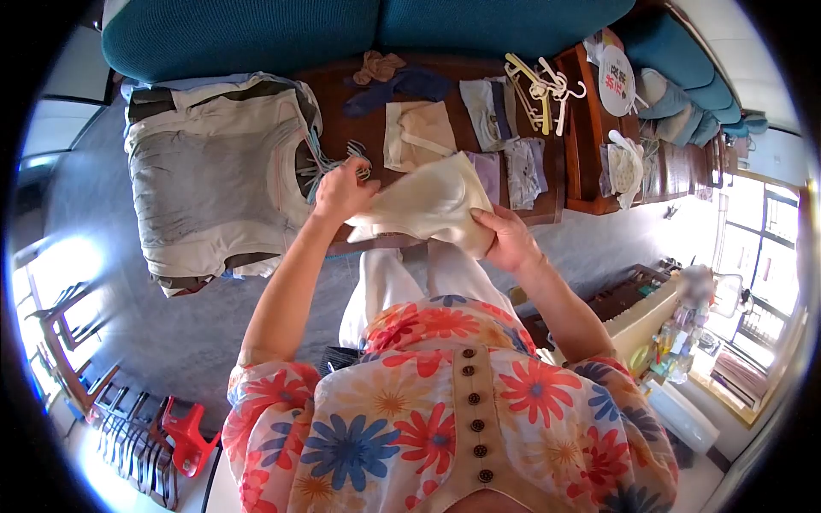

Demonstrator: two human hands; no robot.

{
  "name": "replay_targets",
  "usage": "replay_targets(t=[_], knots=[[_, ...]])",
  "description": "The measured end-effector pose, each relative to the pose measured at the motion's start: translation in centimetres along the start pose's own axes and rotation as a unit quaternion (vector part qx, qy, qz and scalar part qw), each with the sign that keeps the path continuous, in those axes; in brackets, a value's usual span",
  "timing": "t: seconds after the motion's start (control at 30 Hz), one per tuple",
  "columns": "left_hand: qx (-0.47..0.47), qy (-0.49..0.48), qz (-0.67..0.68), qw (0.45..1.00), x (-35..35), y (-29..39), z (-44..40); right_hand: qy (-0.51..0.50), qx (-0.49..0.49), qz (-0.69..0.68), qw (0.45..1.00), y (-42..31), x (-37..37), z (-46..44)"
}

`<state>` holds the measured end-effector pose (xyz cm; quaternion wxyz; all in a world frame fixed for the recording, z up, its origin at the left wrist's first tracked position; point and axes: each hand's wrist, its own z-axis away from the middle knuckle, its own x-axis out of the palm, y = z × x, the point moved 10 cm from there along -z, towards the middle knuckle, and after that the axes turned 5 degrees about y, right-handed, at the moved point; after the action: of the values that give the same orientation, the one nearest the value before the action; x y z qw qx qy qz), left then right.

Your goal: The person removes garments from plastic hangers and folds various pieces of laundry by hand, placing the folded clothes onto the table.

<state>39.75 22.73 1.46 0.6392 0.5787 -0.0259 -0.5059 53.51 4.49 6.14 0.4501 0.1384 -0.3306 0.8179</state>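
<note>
A cream garment (428,203) with a rounded, cup-like bulge hangs in the air before my body. My right hand (510,238) grips its right edge, thumb on top. At its left end, my left hand (345,190) is closed, with the garment's edge at the fingers; the fingertips are partly hidden. Close beside my left hand lies a bunch of thin grey-blue hangers (313,162). Behind the held garment, a folded beige garment (419,132) lies on the brown wooden bench (462,75).
A thick stack of shirts (205,179) covers the bench's left part. Folded small clothes (523,171), dark blue clothing (398,90) and white and yellow hangers (547,90) lie on the bench. Teal cushions (256,34) run behind. A red stool (186,438) stands lower left.
</note>
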Motion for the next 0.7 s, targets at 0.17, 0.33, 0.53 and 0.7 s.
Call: replay_targets(t=[0.17, 0.33, 0.53, 0.7], knots=[[0.294, 0.02, -0.004, 0.956, -0.1, 13.1, 7.2, 0.037, 0.034, 0.007, 0.999, 0.8, -1.1, -0.9], [0.182, -0.058, -0.03, 0.981, 6.8, 10.9, 7.2, 0.063, 0.035, 0.013, 0.997, 1.4, -1.7, -0.8], [0.089, -0.109, 0.118, 0.983, 5.9, 8.0, 4.5, -0.005, -0.175, 0.434, 0.884, -6.4, 0.8, -1.3], [0.142, -0.227, 0.037, 0.963, 7.9, 10.0, 3.6, -0.186, -0.145, 0.687, 0.688, -2.0, 5.7, -2.0]])
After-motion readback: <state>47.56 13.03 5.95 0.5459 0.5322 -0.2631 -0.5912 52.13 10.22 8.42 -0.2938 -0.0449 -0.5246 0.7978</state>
